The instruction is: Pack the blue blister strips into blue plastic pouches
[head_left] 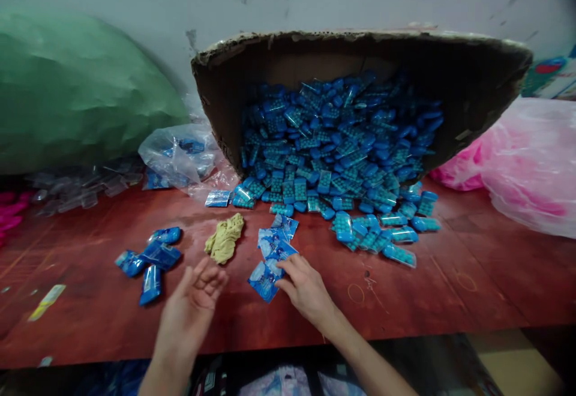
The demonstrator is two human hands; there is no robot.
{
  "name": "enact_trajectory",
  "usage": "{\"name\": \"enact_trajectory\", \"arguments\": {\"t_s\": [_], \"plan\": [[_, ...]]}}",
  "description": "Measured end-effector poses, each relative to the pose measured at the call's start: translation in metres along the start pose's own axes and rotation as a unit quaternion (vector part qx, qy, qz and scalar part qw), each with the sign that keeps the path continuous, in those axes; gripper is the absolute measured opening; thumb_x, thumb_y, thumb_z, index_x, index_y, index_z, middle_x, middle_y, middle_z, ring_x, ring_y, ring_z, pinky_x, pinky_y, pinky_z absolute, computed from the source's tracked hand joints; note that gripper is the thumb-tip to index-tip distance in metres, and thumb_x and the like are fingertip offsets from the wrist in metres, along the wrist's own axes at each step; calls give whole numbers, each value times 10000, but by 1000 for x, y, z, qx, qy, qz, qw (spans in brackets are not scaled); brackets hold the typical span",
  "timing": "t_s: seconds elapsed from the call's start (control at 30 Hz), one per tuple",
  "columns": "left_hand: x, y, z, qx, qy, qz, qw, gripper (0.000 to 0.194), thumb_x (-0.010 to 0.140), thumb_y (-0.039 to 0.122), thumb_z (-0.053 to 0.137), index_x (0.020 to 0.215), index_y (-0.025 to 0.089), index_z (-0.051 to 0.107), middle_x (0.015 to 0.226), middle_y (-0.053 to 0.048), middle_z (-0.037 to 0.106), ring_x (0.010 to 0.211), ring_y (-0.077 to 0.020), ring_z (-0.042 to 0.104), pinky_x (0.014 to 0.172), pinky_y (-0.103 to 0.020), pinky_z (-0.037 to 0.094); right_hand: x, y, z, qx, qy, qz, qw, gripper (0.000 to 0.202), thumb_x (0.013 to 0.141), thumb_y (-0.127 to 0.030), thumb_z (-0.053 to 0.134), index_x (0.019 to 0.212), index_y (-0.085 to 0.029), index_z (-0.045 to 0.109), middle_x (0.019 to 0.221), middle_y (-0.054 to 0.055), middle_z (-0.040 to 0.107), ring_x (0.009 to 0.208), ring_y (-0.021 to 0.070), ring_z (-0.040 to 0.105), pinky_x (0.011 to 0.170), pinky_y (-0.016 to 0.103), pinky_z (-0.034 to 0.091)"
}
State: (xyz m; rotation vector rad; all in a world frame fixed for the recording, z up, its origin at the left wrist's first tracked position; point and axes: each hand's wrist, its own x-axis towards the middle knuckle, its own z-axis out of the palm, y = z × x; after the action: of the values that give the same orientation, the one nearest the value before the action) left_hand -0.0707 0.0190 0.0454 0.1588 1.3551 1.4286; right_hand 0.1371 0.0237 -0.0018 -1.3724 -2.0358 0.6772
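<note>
While right hand (302,282) pinches slanting blue packets (264,280), left hand (194,300) half-open, empty.

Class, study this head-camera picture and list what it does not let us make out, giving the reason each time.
Head view, too blurred: whether the right hand grips or only touches the blue packets.
Head view, too small: the packets' print.
Head view, hidden by front containers and shadow: the back of the carton.
Head view, cut off by left edge: the green bundle's far side.
</note>
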Motion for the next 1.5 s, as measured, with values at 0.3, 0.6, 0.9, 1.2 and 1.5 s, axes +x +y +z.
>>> {"name": "enact_trajectory", "arguments": {"t_s": [0.3, 0.6, 0.9, 1.2, 1.5], "plan": [[12, -77, 8, 658, -80, 357, 659, 329, 719, 326, 547, 994, 161, 620, 1212, -191, 515, 1192, -365, 345, 937, -527, 255, 13, 7, 11, -221, 49, 91, 970, 187, 725, -255, 650, 867, -211, 537, 819, 64, 553, 790, 240, 521, 630, 327, 438], [13, -98, 17, 736, -61, 398, 543, 365, 797, 368, 416, 1011, 136, 600, 1223, -206, 507, 1176, -362, 366, 900, -502, 290, 25, 18, 8, -243, 11, 103, 964, 49, 789, -186, 564, 837, -200, 567, 788, 61, 556, 757, 208, 522, 603, 282, 391], [28, -103, 31, 713, -35, 455, 533, 338, 778, 348, 472, 1002, 116, 574, 1149, -161, 566, 1134, -331, 420, 882, -471, 338, 63, 28, -7, -219, -136, 33, 966, 201, 769, -325, 587, 963, -275, 575, 944, 16, 528, 855, 185, 489, 651, 248, 346], [24, -91, 11, 618, -20, 531, 579, 390, 784, 361, 477, 1076, 107, 529, 1108, -172, 577, 1081, -278, 483, 869, -415, 389, 47, 22, -9, -210, -74, 75, 972, 162, 861, -304, 461, 991, -240, 535, 947, 26, 546, 876, 164, 511, 665, 238, 357], [19, -99, -24, 764, -41, 442, 469, 403, 816, 278, 390, 1175, 147, 521, 1299, -170, 451, 1224, -359, 324, 897, -558, 309, 11, -11, 21, -218, -109, -26, 969, 301, 675, -402, 684, 893, -235, 563, 872, 22, 561, 783, 196, 507, 582, 264, 330]]}}
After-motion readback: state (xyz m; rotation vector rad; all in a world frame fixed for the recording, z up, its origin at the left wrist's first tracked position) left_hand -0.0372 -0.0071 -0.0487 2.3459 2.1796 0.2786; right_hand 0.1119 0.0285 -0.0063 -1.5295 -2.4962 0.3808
